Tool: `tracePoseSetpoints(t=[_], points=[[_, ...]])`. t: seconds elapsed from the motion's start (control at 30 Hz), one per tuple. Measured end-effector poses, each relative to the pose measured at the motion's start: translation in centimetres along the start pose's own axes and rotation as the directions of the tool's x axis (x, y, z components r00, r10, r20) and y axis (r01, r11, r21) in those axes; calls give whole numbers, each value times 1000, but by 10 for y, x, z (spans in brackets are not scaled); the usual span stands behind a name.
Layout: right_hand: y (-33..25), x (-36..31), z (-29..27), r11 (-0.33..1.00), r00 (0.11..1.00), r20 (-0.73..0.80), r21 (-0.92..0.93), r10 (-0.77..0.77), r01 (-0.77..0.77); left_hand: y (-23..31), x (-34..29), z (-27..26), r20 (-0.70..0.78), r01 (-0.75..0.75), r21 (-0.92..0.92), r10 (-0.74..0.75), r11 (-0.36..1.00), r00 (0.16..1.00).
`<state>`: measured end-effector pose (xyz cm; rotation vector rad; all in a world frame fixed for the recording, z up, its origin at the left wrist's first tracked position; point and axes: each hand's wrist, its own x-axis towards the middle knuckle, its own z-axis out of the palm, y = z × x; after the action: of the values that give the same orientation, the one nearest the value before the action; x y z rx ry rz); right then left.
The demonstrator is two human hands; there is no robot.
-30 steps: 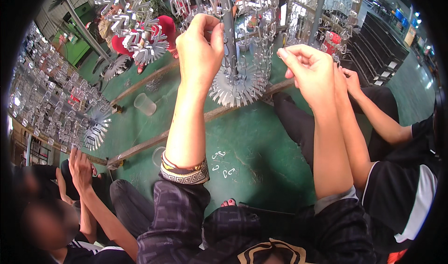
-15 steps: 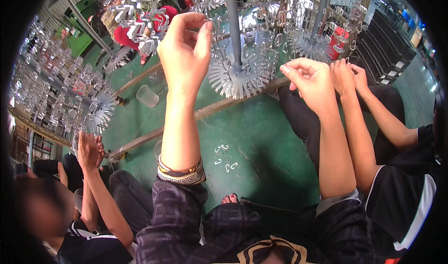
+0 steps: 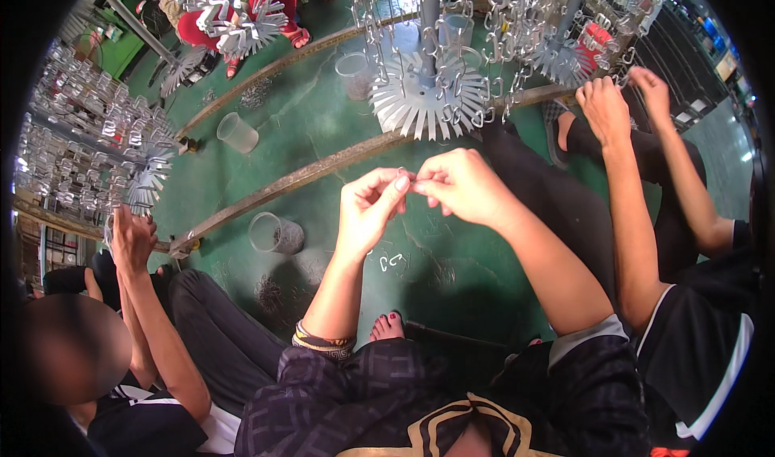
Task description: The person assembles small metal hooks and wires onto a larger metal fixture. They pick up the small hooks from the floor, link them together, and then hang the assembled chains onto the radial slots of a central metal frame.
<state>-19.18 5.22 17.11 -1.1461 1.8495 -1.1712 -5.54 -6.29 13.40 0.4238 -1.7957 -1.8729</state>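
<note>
My left hand [image 3: 367, 213] and my right hand [image 3: 467, 187] meet in front of me, above the green floor. Thumb and fingers of both are pinched together, tip to tip. A tiny glint shows between them, too small to name. Below my hands, several silver wire hooks [image 3: 391, 262] lie loose on the floor. Just beyond hangs a rack whose slotted metal disc [image 3: 429, 102] surrounds a grey post, with chains of metal links [image 3: 496, 41] hanging around it.
A clear plastic cup [image 3: 276, 232] lies tipped left of my hands, dark small pieces inside. Another cup [image 3: 237, 133] stands farther off. A long beam [image 3: 299, 174] crosses the floor. Co-workers' hands [image 3: 133, 237] work at left, others' [image 3: 605, 110] at right. A hook-laden rack [image 3: 73, 150] fills the left.
Both my hands have come down and together; before, they were raised apart, the left near the hanging links. The view has tilted, showing the tipped cup more fully.
</note>
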Motion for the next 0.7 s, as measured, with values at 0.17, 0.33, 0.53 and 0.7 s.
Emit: tracePoseSetpoints(t=[0.17, 0.33, 0.53, 0.7], points=[[22, 7, 44, 994, 997, 26, -76, 75, -73, -48, -18, -18, -138, 89, -143, -109, 986, 984], [62, 13, 86, 982, 984, 75, -116, 161, -151, -89, -42, -43, -176, 164, -119, -183, 979, 967], [165, 3, 117, 894, 937, 97, -346, 336, -285, -173, -91, -87, -304, 379, -4, -362, 925, 881], [221, -17, 111, 723, 807, 55, -483, 588, -494, -229, -130, -100, -325, 633, 72, -582, 771, 745]])
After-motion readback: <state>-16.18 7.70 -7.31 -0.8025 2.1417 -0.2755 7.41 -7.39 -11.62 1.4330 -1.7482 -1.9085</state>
